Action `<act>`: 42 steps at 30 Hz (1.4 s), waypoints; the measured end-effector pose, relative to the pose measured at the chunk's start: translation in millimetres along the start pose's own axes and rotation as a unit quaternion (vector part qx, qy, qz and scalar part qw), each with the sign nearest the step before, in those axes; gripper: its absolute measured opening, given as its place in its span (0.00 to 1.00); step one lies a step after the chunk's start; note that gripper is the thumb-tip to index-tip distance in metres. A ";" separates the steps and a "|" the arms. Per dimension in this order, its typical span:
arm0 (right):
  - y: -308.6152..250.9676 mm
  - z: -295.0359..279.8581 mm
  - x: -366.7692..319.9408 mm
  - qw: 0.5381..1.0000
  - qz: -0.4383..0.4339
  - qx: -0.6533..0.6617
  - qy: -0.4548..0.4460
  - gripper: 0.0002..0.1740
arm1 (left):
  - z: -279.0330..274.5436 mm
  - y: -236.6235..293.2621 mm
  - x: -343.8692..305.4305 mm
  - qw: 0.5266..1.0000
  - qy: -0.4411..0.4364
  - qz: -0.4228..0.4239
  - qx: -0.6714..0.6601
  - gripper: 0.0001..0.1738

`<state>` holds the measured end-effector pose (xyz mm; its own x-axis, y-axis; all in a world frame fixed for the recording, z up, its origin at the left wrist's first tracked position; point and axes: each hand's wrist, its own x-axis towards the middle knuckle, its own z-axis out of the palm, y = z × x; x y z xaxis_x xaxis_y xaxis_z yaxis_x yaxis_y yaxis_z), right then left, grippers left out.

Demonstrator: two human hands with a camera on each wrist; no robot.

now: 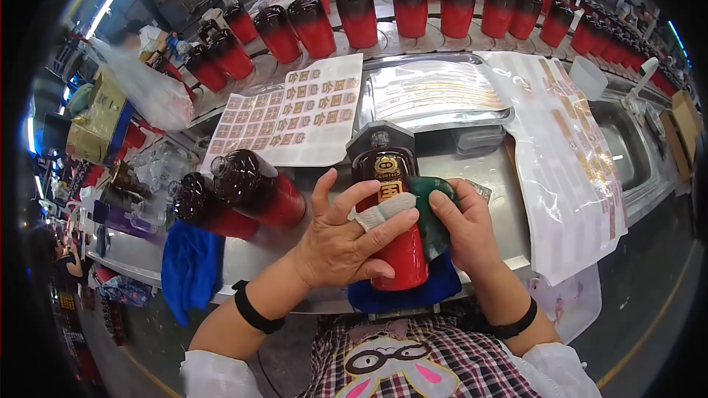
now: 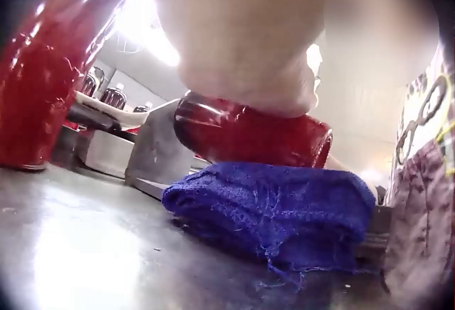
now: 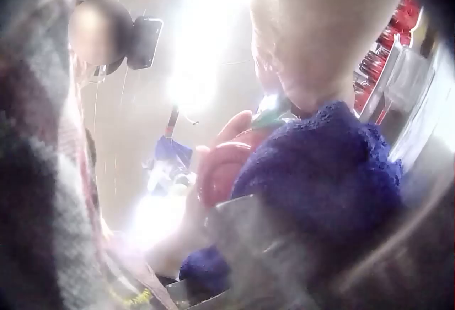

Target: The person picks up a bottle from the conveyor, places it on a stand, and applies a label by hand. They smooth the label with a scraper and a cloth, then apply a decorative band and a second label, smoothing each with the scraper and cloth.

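A red bottle with a dark top and gold lettering [image 1: 402,273] lies tilted in front of me, its neck pointing away. It rests on a folded blue towel [image 2: 277,207]. My left hand [image 1: 335,239] lies across it, fingers mostly straight and spread, with a whitish cloth cover on one finger at the gold label. The thumb touches the bottle's lower side. My right hand [image 1: 468,225] pinches a dark green flat pad [image 1: 431,210] against the bottle's right side, its thumb on top. In the right wrist view the towel [image 3: 320,175] hides part of the bottle.
Two similar bottles [image 1: 258,188] lean at the left, near another blue cloth [image 1: 190,265]. Sheets of gold labels [image 1: 295,110] lie behind, beside a metal tray [image 1: 435,121] of strips. A long plastic-covered sheet [image 1: 568,177] lies right. Several bottles stand on a curved conveyor [image 1: 383,40].
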<state>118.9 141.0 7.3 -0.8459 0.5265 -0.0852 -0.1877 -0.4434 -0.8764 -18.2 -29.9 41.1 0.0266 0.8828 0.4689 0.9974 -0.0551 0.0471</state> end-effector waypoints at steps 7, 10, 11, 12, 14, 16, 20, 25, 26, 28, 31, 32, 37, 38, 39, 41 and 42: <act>-9.2 -2.9 -2.2 0.995 -0.056 -0.084 0.003 0.12 | 1.6 1.1 -15.1 0.999 0.009 -0.037 -0.027 0.38; -30.5 4.4 -6.8 0.969 -0.115 -0.210 -0.063 0.10 | 2.5 8.7 -24.9 0.996 0.025 -0.075 -0.046 0.38; -35.6 6.3 -6.5 0.953 -0.133 -0.255 -0.098 0.10 | 1.7 10.5 -25.7 0.996 0.025 -0.079 -0.042 0.38; -33.9 5.4 -3.7 0.941 -0.146 -0.292 -0.085 0.09 | 1.4 12.5 -25.8 0.996 0.025 -0.082 -0.039 0.38; -27.0 -2.8 2.3 0.897 -0.246 -0.367 0.007 0.10 | 1.7 13.9 -26.2 0.995 0.031 -0.087 -0.037 0.38; -29.1 -2.1 4.2 0.792 -0.403 -0.458 0.029 0.11 | 2.9 17.7 -31.1 0.993 0.036 -0.099 -0.044 0.38; -67.2 14.0 -25.2 0.696 -0.404 -0.542 -0.242 0.09 | 0.5 23.6 -33.5 0.990 0.054 -0.122 -0.052 0.38; -73.5 18.4 35.1 0.755 -0.350 -0.500 -0.240 0.09 | 2.1 35.8 -34.6 0.975 0.106 -0.173 -0.095 0.38; -79.8 21.8 43.2 0.722 -0.387 -0.551 -0.159 0.09 | 0.8 36.2 -35.0 0.974 0.106 -0.177 -0.092 0.37; -88.5 27.1 45.4 0.735 -0.389 -0.548 -0.087 0.10 | -4.2 33.9 -33.2 0.973 0.111 -0.186 -0.082 0.37; -84.0 20.5 28.7 0.823 -0.326 -0.454 -0.101 0.10 | -16.0 18.8 -16.8 0.991 0.066 -0.115 -0.028 0.37; -78.3 14.8 24.9 0.850 -0.291 -0.430 -0.087 0.11 | -15.5 13.3 -7.4 0.996 0.030 -0.087 -0.014 0.39; -77.1 -12.7 0.8 0.880 -0.212 -0.425 0.005 0.12 | -2.7 -0.5 -0.9 0.986 0.040 -0.151 -0.061 0.42; -80.5 -17.9 -1.2 0.876 -0.220 -0.428 0.021 0.12 | 0.7 2.1 -5.6 0.985 0.035 -0.156 -0.062 0.43; -85.0 -24.3 -1.8 0.872 -0.229 -0.431 0.036 0.12 | 4.0 5.3 -10.6 0.984 0.032 -0.163 -0.062 0.44; -93.5 -48.3 7.5 0.826 -0.279 -0.489 0.008 0.13 | 4.4 15.2 -17.8 0.981 0.029 -0.176 -0.077 0.45; -96.5 -59.1 14.2 0.811 -0.301 -0.502 0.001 0.14 | 4.7 19.8 -21.6 0.980 0.031 -0.181 -0.075 0.45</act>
<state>154.5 234.1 62.6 -0.7513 0.4293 0.5012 -0.0648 0.7078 -0.7034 1.4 -47.9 27.7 -0.3351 0.8277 0.4501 0.9197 0.1836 0.3470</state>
